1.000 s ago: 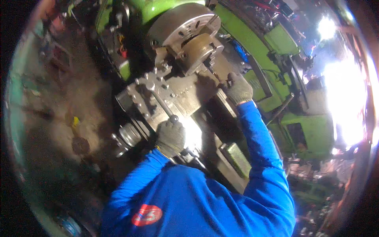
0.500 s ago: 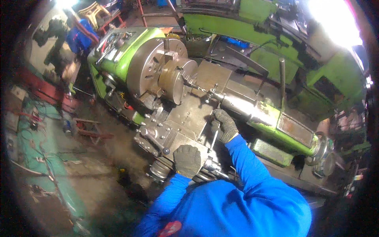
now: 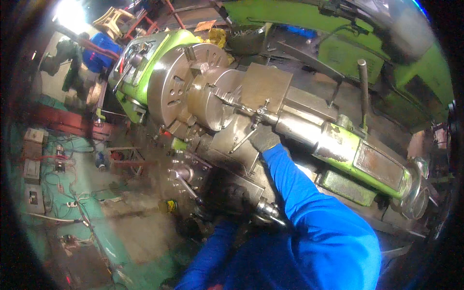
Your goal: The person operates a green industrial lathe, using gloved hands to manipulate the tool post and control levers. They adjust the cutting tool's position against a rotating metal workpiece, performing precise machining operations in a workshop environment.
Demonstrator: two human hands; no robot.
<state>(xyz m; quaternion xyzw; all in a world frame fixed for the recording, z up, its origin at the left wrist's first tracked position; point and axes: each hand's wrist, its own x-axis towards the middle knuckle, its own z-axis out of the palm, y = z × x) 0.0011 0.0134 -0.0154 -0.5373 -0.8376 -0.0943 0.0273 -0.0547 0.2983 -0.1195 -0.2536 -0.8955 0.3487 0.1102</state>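
My right hand (image 3: 265, 138), in a dark knit glove, is closed beside the drill chuck (image 3: 261, 115) of the lathe's tailstock. From its fingers a slim metal rod (image 3: 240, 143) slants down to the left over the carriage. A twist drill (image 3: 245, 110) in the chuck points at the round metal workpiece (image 3: 211, 102), which is clamped in the big lathe chuck (image 3: 169, 89). In deep shadow near the front of the carriage, my gloved left hand (image 3: 223, 211) is close to the tool post's lever (image 3: 189, 187); its fingers cannot be made out.
The green tailstock (image 3: 344, 145) extends right to its handwheel (image 3: 416, 200). An upright bar (image 3: 363, 92) stands behind it. A flat metal plate (image 3: 266, 84) lies behind the drill. Tools rest on the headstock (image 3: 140, 60). At left, cables and boxes (image 3: 35, 169) are on the green floor.
My right hand has moved up and left to the drill chuck, and the rod now slants leftward. My left hand has drawn lower into shadow. The view has shifted slightly.
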